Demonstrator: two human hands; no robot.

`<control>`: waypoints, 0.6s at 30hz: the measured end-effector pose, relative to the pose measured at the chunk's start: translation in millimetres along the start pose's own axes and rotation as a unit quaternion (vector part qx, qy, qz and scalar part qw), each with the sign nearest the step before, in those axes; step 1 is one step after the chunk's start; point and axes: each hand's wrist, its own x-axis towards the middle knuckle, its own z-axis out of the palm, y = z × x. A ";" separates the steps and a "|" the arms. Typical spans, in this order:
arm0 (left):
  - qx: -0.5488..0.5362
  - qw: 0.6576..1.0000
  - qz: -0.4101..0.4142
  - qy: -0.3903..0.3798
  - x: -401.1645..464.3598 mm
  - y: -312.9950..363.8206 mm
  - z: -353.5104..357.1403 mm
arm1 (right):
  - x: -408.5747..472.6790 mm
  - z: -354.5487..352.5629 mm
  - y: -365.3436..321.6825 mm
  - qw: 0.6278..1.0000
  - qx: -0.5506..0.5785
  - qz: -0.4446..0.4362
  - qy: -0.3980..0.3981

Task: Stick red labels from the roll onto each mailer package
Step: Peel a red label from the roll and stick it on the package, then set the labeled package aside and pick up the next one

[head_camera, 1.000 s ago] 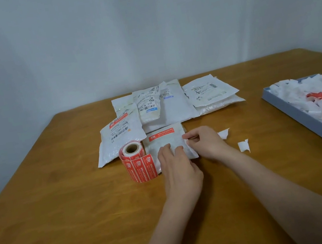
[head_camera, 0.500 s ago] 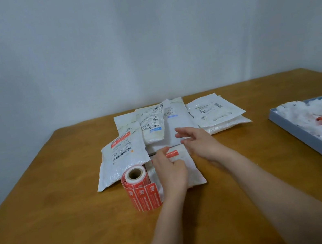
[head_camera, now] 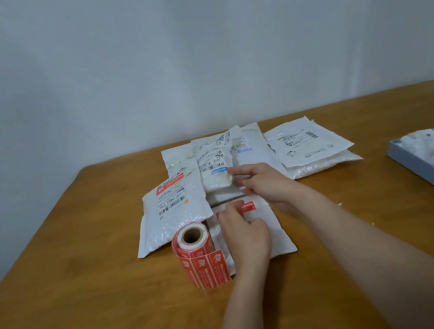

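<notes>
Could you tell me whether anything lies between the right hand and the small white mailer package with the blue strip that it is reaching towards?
Nothing visible does. The right hand has its fingertips at the edge of the small white mailer package with the blue strip, which lies on top of the pile, uncovered.

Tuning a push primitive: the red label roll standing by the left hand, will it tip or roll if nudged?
The label roll stands on end on the table, core hole up, so it probably slides rather than rolls. It looks taller than wide, so a high push may tip it; then it could roll. Its loose tail of labels may drag.
</notes>
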 end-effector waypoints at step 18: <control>0.080 0.992 0.098 0.001 -17.0 13.9 -6.8 | -58.1 -44.2 9.0 0.984 0.161 0.000 0.078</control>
